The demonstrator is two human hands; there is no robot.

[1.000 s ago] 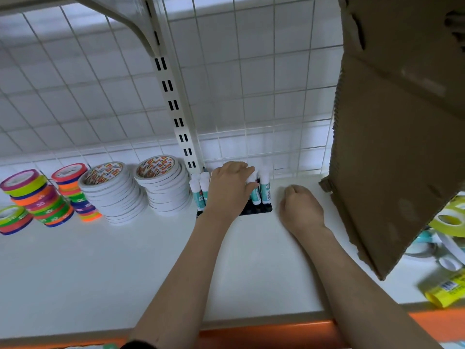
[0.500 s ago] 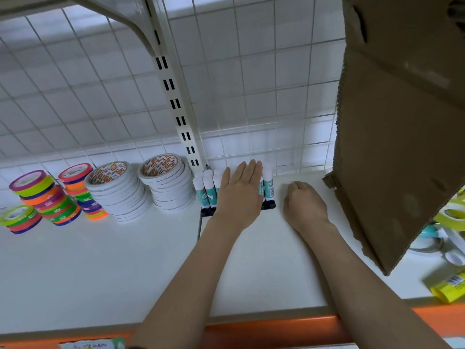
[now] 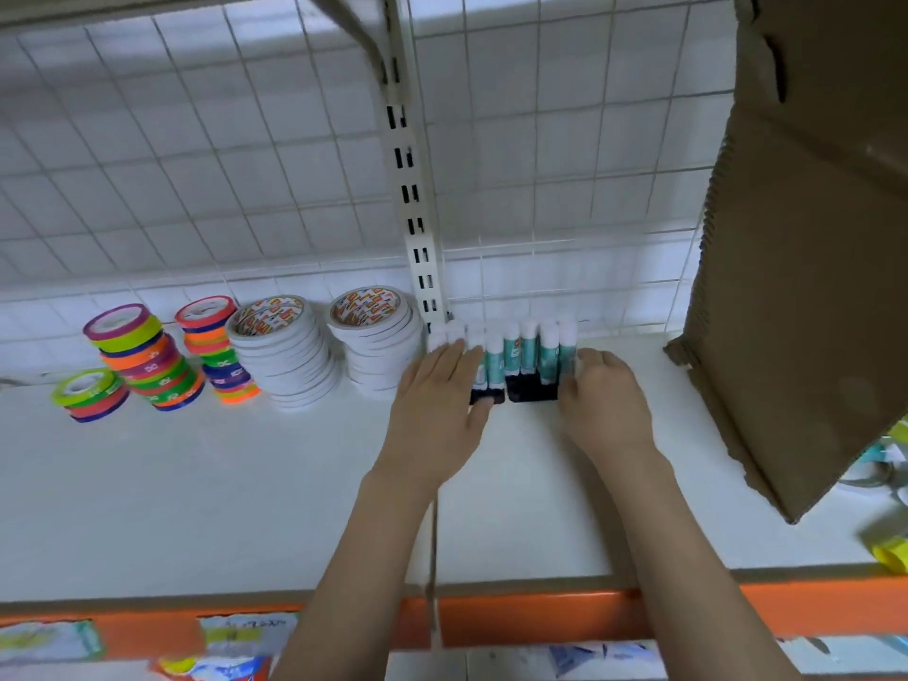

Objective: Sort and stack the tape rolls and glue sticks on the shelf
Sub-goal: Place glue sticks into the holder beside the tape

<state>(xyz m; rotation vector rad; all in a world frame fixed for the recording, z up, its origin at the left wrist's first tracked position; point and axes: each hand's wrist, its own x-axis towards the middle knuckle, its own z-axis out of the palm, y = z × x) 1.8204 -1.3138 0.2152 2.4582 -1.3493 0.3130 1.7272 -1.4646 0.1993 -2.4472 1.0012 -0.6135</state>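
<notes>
The white shelf (image 3: 245,493) is spreading across the view, backed by a wire grid panel (image 3: 196,164) with a slotted upright post (image 3: 410,199) rising behind the middle. A brown cardboard box (image 3: 806,267) is tilting over the shelf's right end, one corner resting on the surface. An orange price strip (image 3: 565,614) is running along the shelf's front edge.

Two stacks of white tape rolls (image 3: 290,356) are standing side by side against the back, just left of the post. Farther left, stacks of thin coloured tape rolls (image 3: 147,361) are sitting in pink, green, orange and blue bands, a shorter pile at the far left.

The left hand (image 3: 437,410) is lying flat, fingers straight and together, pressing against the left side of the glue sticks (image 3: 521,356). The right hand (image 3: 602,400) is sitting at the right side of the same group, its fingers curling toward the outermost stick; whether its grip is actually clamping that stick cannot be told.

The glue sticks are standing upright in a tight row at the back of the shelf, just right of the post, white caps up, teal labels facing forward, resting on black trays (image 3: 530,390), between the two hands.
</notes>
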